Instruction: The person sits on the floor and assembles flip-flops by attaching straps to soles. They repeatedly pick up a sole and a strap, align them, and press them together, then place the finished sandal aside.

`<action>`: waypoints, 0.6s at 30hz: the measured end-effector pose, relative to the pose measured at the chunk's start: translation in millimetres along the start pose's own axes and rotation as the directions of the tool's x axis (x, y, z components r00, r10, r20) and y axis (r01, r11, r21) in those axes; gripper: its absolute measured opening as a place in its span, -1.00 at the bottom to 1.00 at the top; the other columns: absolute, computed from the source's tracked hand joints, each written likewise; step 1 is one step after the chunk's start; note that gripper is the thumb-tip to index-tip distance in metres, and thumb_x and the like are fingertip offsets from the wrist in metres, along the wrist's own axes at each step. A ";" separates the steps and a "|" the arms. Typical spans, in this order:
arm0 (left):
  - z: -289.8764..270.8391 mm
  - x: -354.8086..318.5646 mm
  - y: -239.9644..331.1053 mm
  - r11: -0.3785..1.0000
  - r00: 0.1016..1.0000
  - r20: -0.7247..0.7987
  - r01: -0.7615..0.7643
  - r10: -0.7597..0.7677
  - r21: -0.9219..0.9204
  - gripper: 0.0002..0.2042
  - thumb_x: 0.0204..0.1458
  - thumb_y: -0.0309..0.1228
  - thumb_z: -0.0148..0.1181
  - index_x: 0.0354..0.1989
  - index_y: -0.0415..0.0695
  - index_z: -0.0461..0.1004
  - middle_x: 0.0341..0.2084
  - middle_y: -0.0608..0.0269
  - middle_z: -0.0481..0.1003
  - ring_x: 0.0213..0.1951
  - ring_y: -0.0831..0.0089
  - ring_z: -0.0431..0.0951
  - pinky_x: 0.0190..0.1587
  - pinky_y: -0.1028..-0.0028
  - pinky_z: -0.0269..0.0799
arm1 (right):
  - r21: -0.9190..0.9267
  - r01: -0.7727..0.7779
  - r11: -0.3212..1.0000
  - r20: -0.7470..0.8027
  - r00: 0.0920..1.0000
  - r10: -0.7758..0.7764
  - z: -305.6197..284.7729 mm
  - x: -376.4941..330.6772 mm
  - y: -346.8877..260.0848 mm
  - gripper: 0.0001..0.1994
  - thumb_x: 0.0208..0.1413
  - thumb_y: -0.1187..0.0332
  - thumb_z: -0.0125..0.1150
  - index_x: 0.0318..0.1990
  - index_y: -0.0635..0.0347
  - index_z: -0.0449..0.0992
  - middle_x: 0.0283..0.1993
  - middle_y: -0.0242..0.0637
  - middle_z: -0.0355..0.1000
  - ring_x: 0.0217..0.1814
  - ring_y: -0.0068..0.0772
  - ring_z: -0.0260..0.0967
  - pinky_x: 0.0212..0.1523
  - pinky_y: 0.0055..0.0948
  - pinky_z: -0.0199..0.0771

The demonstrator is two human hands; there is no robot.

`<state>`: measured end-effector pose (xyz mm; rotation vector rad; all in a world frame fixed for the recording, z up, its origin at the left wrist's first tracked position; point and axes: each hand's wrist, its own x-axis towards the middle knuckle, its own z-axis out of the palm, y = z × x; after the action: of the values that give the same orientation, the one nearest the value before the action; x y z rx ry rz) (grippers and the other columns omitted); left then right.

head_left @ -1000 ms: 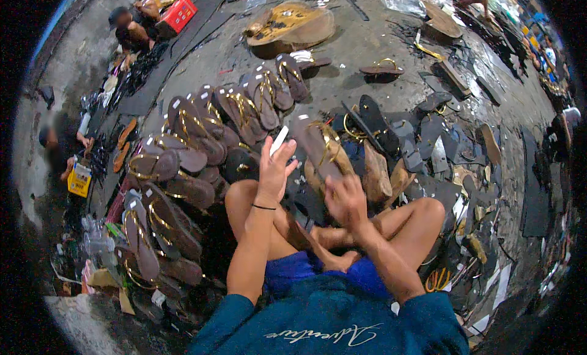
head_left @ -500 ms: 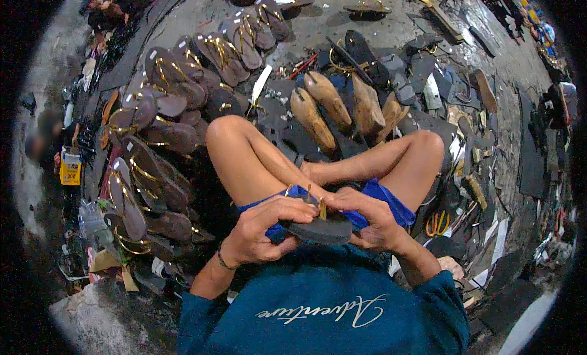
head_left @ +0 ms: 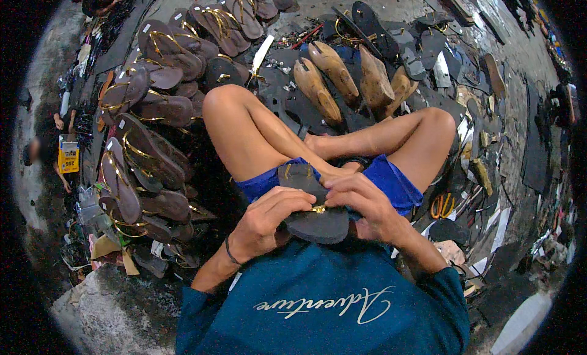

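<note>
Between both hands, over my lap, is a dark flip-flop sandal (head_left: 318, 228) with a small gold strap piece (head_left: 318, 209) across its middle. Its rounded end is toward my shirt, and two thin gold strands stand near the far end. My left hand (head_left: 269, 215) grips the sandal's left edge, fingertips beside the gold piece. On the opposite edge, my right hand (head_left: 365, 203) holds it too, with finger and thumb close to that piece. The undersides of both grips are hidden.
Many brown flip-flops (head_left: 165, 52) with gold straps lie to the left. Several wooden shoe lasts (head_left: 317, 91) stand beyond my crossed legs. Orange-handled scissors (head_left: 443, 206) and scraps lie right. A white pointed strip (head_left: 262, 54) and a yellow packet (head_left: 68, 154) are farther out.
The sandal has tipped so its upper face and far end now show. My fingers have come together at the gold strap piece. The view has shifted slightly downward.
</note>
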<state>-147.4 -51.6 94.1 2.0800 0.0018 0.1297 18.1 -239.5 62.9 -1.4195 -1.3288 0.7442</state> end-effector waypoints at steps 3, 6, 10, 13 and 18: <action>1.5 4.6 -10.6 0.999 0.992 -0.117 0.042 -0.044 -0.015 -0.65 -0.11 -0.39 0.28 -0.12 -0.25 0.49 -0.14 0.00 0.54 -0.07 0.13 0.56 0.00 0.26 0.45 | 0.120 -0.030 0.992 0.003 1.000 0.030 2.2 12.0 20.7 -0.61 -0.25 0.53 0.29 -0.14 0.15 0.47 -0.03 -0.18 0.40 0.21 -0.07 0.26 0.23 -0.16 0.21; -12.8 24.6 3.8 0.945 0.866 -0.379 0.307 -0.326 -0.112 -0.74 -0.02 -0.45 0.25 -0.16 -0.29 0.52 -0.17 0.04 0.57 -0.08 0.33 0.58 -0.03 0.34 0.47 | 0.245 0.007 0.970 -0.098 0.995 0.018 -21.7 63.0 62.6 -0.55 -0.05 0.34 0.36 0.03 0.20 0.40 0.08 -0.17 0.34 0.15 -0.24 0.30 0.22 -0.26 0.22; 5.6 28.9 -27.1 0.639 0.671 -0.312 0.314 -0.672 -0.702 -0.73 -0.01 -0.52 0.23 -0.11 -0.30 0.51 -0.23 0.13 0.58 -0.16 0.46 0.58 -0.11 0.43 0.51 | -0.320 -0.481 0.816 -0.473 0.828 0.302 22.4 93.1 200.1 -0.27 -0.06 0.27 0.38 0.23 0.34 0.13 0.13 0.13 0.21 0.13 0.18 0.21 0.15 -0.11 0.29; 27.1 1.6 -71.8 -0.024 0.777 0.184 0.212 -0.602 -0.977 -0.61 -0.03 -0.52 0.19 0.04 -0.27 0.39 -0.19 0.12 0.55 -0.21 0.40 0.59 -0.08 0.42 0.50 | -0.428 -0.554 0.714 -0.462 0.813 0.355 35.9 83.0 231.4 -0.24 -0.05 0.22 0.36 0.25 0.38 0.14 0.13 0.08 0.27 0.15 0.06 0.26 0.13 -0.18 0.32; 49.6 21.0 -65.6 0.281 0.854 0.037 0.211 -0.520 -0.936 -0.54 0.04 -0.40 0.21 0.13 -0.23 0.30 -0.07 0.10 0.49 -0.15 0.36 0.56 -0.09 0.39 0.52 | 0.666 -0.375 0.645 -0.280 0.676 0.682 -17.3 53.4 134.4 -0.52 0.06 0.26 0.24 0.09 0.36 0.40 0.05 -0.23 0.43 0.04 -0.38 0.39 0.07 -0.39 0.38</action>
<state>-118.4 -61.4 14.9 0.8158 0.5010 0.0952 90.0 -176.9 -47.1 -1.3852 -0.1719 0.9660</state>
